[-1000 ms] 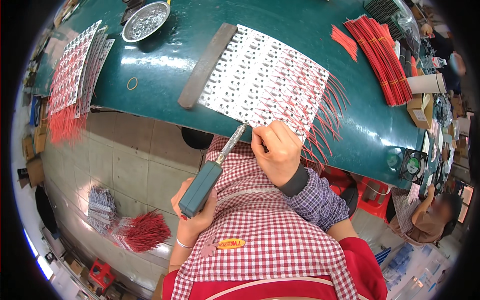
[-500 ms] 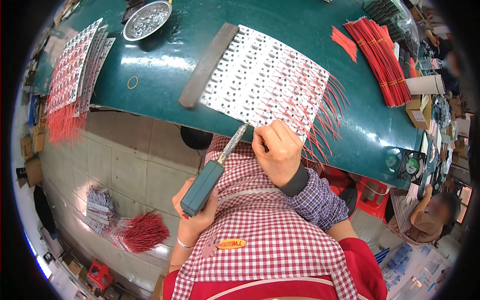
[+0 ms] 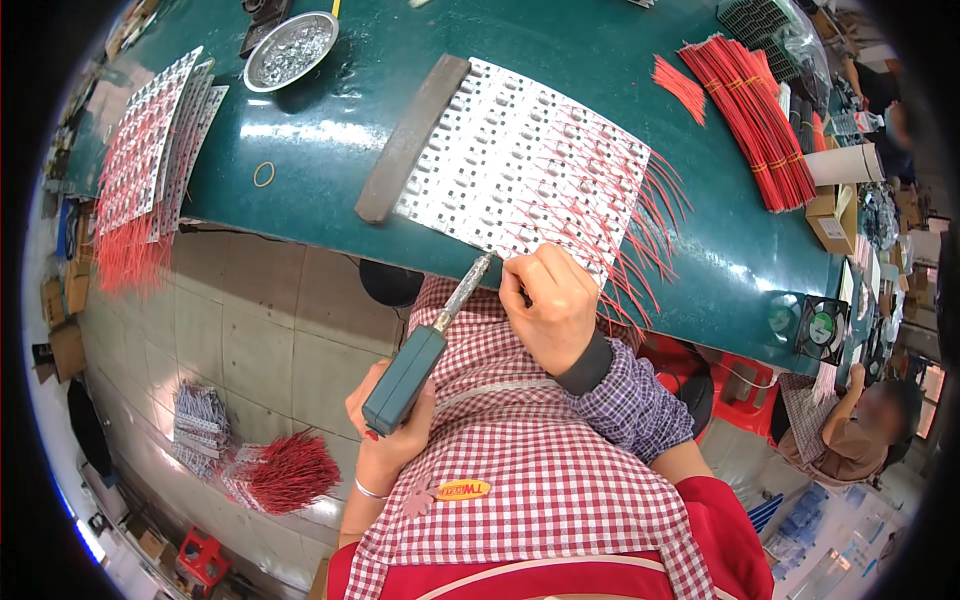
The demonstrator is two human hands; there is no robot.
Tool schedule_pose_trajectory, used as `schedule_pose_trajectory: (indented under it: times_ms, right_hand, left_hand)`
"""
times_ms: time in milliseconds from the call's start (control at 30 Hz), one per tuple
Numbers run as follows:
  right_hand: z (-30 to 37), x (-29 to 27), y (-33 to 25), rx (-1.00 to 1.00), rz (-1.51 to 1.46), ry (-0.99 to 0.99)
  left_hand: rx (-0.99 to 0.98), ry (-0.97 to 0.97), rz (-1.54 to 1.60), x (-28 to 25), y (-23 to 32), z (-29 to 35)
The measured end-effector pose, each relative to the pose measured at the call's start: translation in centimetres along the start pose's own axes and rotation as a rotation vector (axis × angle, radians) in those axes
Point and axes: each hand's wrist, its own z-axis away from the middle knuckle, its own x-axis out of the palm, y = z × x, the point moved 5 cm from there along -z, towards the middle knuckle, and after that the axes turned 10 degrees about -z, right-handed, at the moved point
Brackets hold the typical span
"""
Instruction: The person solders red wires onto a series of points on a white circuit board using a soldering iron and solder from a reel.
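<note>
Now, left hand round green tool, right hand pinched at board, contents hidden

A long green table with a glossy top stretched across the room, a white streak of reflected light lying on its left part. Below it spread a floor of pale square tiles, with a round black seat partly under the table's edge. One red plastic stool stood at lower left, another red seat at right.
</note>
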Motion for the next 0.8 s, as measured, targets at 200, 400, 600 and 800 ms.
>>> schedule_pose_trajectory:
  times_ms: [200,400,600,800]
  right_hand:
    - [-0.1,-0.1,-0.1,0.001,-0.006,0.011]
    - [0.1,0.0,-0.2,0.006,0.012,-0.014]
    - [0.2,-0.1,-0.1,0.018,-0.024,0.034]
    - [0.3,-0.2,-0.2,0.036,-0.038,0.009]
  left_hand:
    - [-0.009,0.104,-0.019,-0.4,-3.7,3.6]
    - [0.049,0.045,0.016,-0.3,-3.8,3.8]
    - [0.051,0.049,-0.016,-0.2,-3.8,3.9]
    - [-0.185,0.019,0.080,0.5,-3.8,2.9]
